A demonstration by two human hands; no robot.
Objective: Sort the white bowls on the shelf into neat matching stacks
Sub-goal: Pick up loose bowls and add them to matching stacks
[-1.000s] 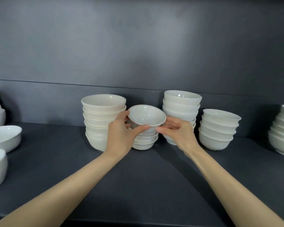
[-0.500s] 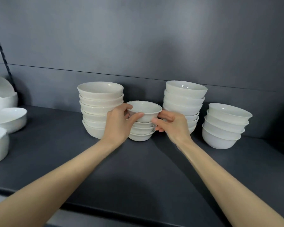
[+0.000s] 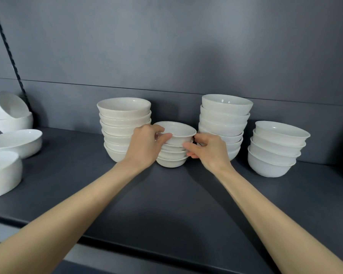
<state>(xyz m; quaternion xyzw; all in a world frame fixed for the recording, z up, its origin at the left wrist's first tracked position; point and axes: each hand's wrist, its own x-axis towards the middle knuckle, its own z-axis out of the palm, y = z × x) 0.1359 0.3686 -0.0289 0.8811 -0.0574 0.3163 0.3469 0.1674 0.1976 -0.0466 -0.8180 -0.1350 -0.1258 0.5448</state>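
Note:
A small white bowl [image 3: 176, 131] sits on top of a short stack of small bowls [image 3: 171, 158] at the middle of the dark shelf [image 3: 166, 194]. My left hand [image 3: 145, 146] grips its left rim, thumb in front. My right hand [image 3: 208, 151] holds the stack's right side with curled fingers. A tall stack of cream bowls [image 3: 123, 123] stands just left, partly hidden by my left hand. Another tall white stack [image 3: 224, 119] stands just right. A shorter stack of wider bowls [image 3: 273, 149] is further right.
Loose larger white bowls [image 3: 16, 142] lie at the shelf's left end, one tilted in another [image 3: 8, 107], one cut off at the edge [image 3: 2, 173]. A dark twisted cord [image 3: 8, 48] runs down the grey back wall. The shelf's front edge [image 3: 127, 244] runs below my forearms.
The small bowl has come down from a tilted, raised hold onto the short stack. Both hands followed it down and stay on it. The view has shifted right and closer.

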